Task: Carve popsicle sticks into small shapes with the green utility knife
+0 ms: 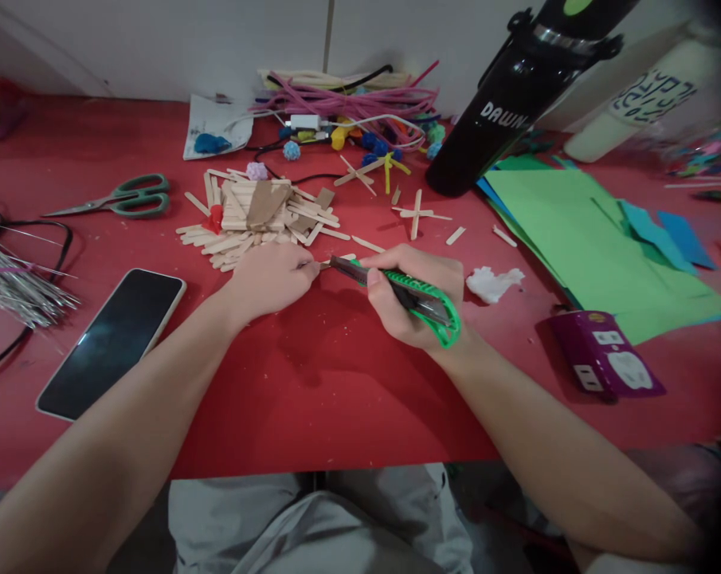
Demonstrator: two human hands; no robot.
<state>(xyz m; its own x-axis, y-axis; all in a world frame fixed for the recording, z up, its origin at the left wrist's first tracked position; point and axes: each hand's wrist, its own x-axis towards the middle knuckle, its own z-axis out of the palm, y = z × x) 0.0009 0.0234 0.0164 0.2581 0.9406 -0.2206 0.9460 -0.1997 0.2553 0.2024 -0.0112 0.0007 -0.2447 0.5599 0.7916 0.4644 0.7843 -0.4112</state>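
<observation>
My right hand (413,291) is closed round a green box cutter (405,291), its blade pointing left. The blade tip meets a short wooden craft stick (326,265) pinched in the fingers of my left hand (273,275). Most of that stick is hidden by the fingers. Just behind my left hand lies a heap of craft sticks (240,211) with pieces of brown cardboard (268,205) on top. Beyond my right hand are two crossed-stick shapes, the nearer one (417,214) and a farther one (358,175).
Scissors (139,196), a phone (115,339) and a bundle of wires (19,279) lie to the left. At the right are green paper sheets (551,231), crumpled tissue (493,284) and a purple packet (608,355). A black bottle (509,104) stands behind, near pink pipe cleaners (348,100).
</observation>
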